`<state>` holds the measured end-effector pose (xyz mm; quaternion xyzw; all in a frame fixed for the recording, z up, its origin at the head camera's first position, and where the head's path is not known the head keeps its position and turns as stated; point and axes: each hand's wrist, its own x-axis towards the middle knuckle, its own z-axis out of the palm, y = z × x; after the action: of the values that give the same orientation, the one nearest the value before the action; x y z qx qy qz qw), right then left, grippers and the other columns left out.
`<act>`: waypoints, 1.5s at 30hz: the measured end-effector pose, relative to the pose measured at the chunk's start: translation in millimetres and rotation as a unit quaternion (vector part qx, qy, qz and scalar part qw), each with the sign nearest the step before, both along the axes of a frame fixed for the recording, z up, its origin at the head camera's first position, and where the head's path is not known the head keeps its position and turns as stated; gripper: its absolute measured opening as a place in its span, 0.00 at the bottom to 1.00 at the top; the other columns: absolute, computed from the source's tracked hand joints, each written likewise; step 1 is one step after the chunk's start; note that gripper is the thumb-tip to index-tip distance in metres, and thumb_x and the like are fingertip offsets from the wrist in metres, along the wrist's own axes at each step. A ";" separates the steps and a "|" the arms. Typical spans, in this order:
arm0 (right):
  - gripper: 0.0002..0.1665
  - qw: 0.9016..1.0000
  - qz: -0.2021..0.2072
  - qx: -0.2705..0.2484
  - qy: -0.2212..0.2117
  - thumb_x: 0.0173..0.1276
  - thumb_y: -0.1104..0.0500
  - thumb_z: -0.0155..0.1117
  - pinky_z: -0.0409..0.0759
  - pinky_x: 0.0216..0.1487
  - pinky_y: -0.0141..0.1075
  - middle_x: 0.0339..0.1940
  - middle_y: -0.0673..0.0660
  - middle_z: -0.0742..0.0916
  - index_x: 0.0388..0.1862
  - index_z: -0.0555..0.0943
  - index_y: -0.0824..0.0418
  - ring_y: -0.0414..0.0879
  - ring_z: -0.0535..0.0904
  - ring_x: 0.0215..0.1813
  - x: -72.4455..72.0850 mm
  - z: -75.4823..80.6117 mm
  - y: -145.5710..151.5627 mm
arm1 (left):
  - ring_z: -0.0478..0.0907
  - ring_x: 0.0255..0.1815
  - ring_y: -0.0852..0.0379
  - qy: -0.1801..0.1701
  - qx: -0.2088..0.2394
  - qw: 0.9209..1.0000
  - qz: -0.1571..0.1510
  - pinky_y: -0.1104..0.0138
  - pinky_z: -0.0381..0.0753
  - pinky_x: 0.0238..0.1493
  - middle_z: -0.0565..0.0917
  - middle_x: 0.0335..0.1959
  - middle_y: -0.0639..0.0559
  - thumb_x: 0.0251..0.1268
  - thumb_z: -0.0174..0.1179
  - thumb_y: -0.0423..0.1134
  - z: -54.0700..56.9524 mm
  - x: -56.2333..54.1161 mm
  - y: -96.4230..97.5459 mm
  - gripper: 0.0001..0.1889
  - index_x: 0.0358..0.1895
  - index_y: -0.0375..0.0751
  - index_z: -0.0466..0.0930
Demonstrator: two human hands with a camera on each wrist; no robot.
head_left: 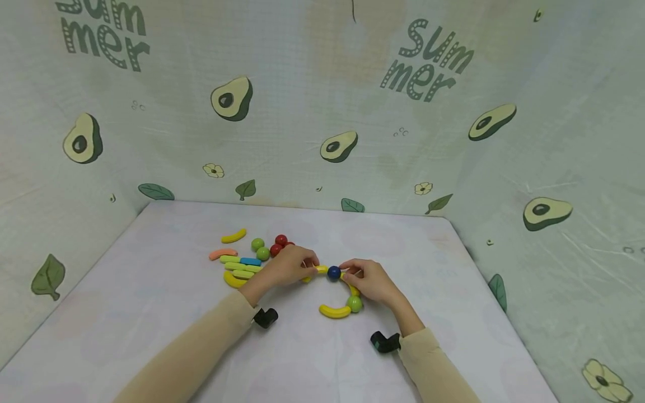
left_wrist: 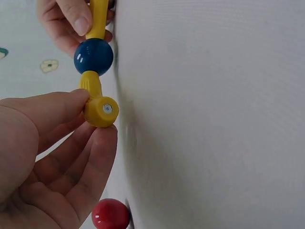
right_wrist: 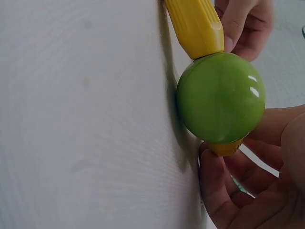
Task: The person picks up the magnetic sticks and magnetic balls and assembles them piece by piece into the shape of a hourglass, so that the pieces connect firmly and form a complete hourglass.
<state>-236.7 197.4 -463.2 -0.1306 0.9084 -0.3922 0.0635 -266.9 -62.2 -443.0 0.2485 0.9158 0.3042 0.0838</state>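
1. Loose yellow arc (head_left: 234, 280): right end hidden by the left wrist (head_left: 253, 290).
2. Red balls (head_left: 281, 239): one mostly covered by the left hand (head_left: 289, 265), pinching a yellow piece (left_wrist: 101, 113).
3. Blue ball (head_left: 334, 273): between the hands.
4. Right hand (head_left: 372, 280): pinching a second piece (right_wrist: 226, 149), mostly hidden behind the green ball (right_wrist: 221, 98) in its wrist view.

Rods (head_left: 242, 267) left of chain (head_left: 355, 304) (on table (head_left: 428, 263))

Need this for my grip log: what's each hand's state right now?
Left hand: closed, pinching a curved yellow rod that touches the blue ball.
Right hand: closed, pinching another curved yellow rod, between the blue ball and a green ball.
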 end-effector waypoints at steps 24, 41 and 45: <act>0.16 1.000 0.011 0.007 -0.007 0.74 0.54 0.72 0.82 0.36 0.36 0.44 0.51 0.88 0.58 0.87 0.53 0.43 0.82 0.36 -1.2 0.6 0.8 | 0.80 0.44 0.58 0.008 -0.006 0.999 -0.048 0.64 0.85 0.52 0.89 0.45 0.56 0.71 0.71 0.37 -4.0 -13.8 12.4 0.12 0.55 0.45 0.90; 0.15 1.000 0.003 -0.003 0.002 0.73 0.53 0.73 0.84 0.41 0.36 0.45 0.49 0.89 0.57 0.88 0.52 0.43 0.84 0.42 -1.2 -0.3 1.5 | 0.81 0.43 0.61 0.019 0.024 0.997 -0.071 0.69 0.84 0.51 0.88 0.42 0.59 0.66 0.74 0.32 -7.4 -14.4 21.6 0.12 0.50 0.47 0.90; 0.14 1.000 -0.004 -0.003 0.008 0.73 0.54 0.74 0.85 0.44 0.37 0.43 0.48 0.90 0.55 0.89 0.52 0.43 0.84 0.43 -0.8 0.1 1.0 | 0.81 0.42 0.62 0.019 0.030 0.997 -0.073 0.69 0.84 0.50 0.88 0.41 0.60 0.66 0.75 0.33 -7.8 -14.1 23.3 0.12 0.51 0.47 0.90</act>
<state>-237.5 198.4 -463.1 -0.1298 0.9083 -0.3940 0.0542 -281.0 -39.0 -450.7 0.3231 0.8869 0.3201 0.0807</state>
